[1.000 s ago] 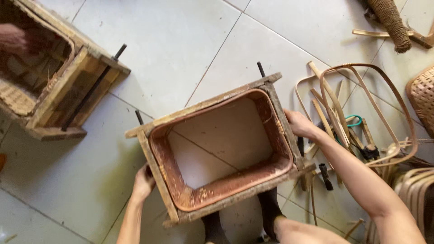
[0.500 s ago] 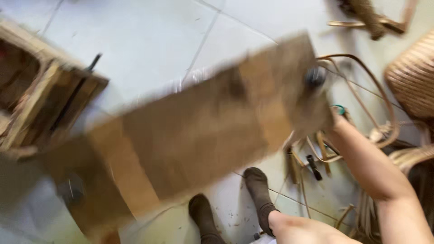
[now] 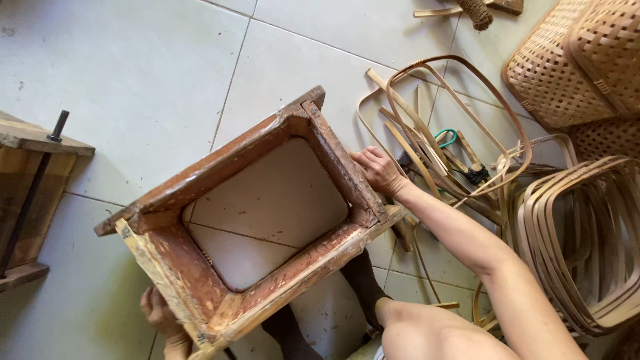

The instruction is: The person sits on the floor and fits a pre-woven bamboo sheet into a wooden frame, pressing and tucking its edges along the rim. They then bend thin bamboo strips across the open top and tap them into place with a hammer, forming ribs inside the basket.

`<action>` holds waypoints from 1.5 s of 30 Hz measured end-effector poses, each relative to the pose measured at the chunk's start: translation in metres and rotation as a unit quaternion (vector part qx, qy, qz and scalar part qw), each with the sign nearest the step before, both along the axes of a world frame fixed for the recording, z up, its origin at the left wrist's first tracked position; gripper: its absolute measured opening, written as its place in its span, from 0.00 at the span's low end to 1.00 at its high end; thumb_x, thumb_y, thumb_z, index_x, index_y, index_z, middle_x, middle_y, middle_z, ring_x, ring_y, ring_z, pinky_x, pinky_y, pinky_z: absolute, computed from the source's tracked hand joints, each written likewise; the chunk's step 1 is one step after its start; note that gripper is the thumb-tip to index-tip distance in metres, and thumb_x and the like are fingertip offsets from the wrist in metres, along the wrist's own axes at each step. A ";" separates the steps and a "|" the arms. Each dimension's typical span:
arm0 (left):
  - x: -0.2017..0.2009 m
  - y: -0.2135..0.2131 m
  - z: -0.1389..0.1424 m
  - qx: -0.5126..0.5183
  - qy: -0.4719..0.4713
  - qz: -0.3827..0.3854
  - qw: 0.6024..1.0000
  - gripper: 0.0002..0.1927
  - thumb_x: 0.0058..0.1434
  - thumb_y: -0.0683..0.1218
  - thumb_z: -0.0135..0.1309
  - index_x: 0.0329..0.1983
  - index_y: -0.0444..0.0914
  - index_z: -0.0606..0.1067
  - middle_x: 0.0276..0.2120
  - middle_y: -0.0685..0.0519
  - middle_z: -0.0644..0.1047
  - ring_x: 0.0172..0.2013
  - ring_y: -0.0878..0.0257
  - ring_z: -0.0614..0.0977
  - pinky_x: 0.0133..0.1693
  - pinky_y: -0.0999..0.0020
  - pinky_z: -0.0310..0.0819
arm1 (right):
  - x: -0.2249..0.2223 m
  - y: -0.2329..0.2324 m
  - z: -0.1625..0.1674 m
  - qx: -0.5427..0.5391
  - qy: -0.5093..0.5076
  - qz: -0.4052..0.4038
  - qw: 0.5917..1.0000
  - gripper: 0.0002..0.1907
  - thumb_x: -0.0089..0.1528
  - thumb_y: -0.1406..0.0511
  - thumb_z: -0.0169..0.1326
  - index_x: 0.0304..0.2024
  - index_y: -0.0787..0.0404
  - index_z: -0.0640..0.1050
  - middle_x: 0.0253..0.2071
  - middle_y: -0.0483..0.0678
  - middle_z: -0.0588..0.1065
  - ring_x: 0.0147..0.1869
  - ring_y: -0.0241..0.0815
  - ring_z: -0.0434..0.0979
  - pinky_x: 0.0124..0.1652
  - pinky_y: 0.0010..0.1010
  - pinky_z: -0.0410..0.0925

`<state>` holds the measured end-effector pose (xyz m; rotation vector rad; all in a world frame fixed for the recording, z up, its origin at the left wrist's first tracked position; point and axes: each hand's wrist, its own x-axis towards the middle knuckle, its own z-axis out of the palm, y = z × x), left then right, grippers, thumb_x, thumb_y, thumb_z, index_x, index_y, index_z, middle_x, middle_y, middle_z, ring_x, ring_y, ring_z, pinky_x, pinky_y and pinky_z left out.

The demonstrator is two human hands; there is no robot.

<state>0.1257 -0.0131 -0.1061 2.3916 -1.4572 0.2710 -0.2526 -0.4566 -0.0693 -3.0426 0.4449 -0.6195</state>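
A bottomless rectangular wooden frame (image 3: 220,167), reddish-brown inside and worn at the edges, stands on the tiled floor in front of me. My left hand (image 3: 160,317) grips its near left corner from outside. My right hand (image 3: 379,170) holds its right side wall, fingers curled over the rim. The floor tiles show through the open middle of the frame. My knee (image 3: 427,330) and two dark-socked feet (image 3: 363,283) sit just below the frame.
A second wooden frame (image 3: 30,193) with a black bolt stands at the left edge. Bent bamboo strips and loops (image 3: 460,127) lie to the right with a small dark tool. Stacked bamboo hoops (image 3: 587,240) and woven baskets (image 3: 580,60) fill the right side.
The frame was swung up and turned over, blurring across the view, and now stands on the floor again, rotated. Both hands stayed on it.
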 end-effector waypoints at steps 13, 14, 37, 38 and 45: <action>-0.009 -0.011 0.095 -0.112 0.127 0.082 0.982 0.07 0.73 0.39 0.57 0.52 0.36 0.76 0.59 0.45 0.76 0.58 0.51 0.76 0.62 0.59 0.73 | -0.076 -0.073 0.059 0.134 0.314 -0.435 0.833 0.07 0.61 0.67 0.56 0.39 0.58 0.84 0.37 0.58 0.82 0.42 0.57 0.84 0.40 0.47 0.76; -0.015 -0.012 0.115 -0.145 0.136 0.080 0.977 0.07 0.73 0.39 0.56 0.52 0.35 0.75 0.60 0.45 0.76 0.57 0.51 0.75 0.61 0.60 0.72 | -0.082 -0.070 0.082 0.139 0.274 -0.437 0.845 0.07 0.62 0.64 0.56 0.39 0.60 0.83 0.38 0.59 0.81 0.41 0.59 0.83 0.40 0.48 0.75; -0.073 -0.047 0.179 -0.067 0.124 -0.227 0.964 0.14 0.57 0.42 0.61 0.48 0.42 0.78 0.43 0.53 0.78 0.39 0.58 0.80 0.42 0.63 0.78 | -0.018 0.119 0.161 0.726 -0.377 -0.037 0.574 0.11 0.78 0.66 0.48 0.60 0.64 0.67 0.43 0.52 0.77 0.36 0.34 0.78 0.33 0.22 0.72; -0.068 -0.041 0.173 -0.040 0.124 -0.221 0.967 0.14 0.56 0.42 0.61 0.46 0.42 0.78 0.42 0.53 0.78 0.38 0.58 0.80 0.42 0.63 0.77 | -0.023 0.112 0.154 0.726 -0.394 -0.066 0.560 0.11 0.81 0.65 0.47 0.62 0.66 0.67 0.39 0.51 0.76 0.34 0.32 0.76 0.32 0.20 0.70; -0.062 -0.023 0.137 -0.043 0.097 -0.197 0.975 0.12 0.55 0.43 0.60 0.43 0.41 0.79 0.41 0.57 0.77 0.46 0.56 0.78 0.52 0.59 0.75 | -0.036 0.141 0.122 0.631 -0.253 -0.207 0.703 0.29 0.73 0.66 0.45 0.76 0.61 0.58 0.35 0.46 0.76 0.30 0.32 0.75 0.30 0.23 0.72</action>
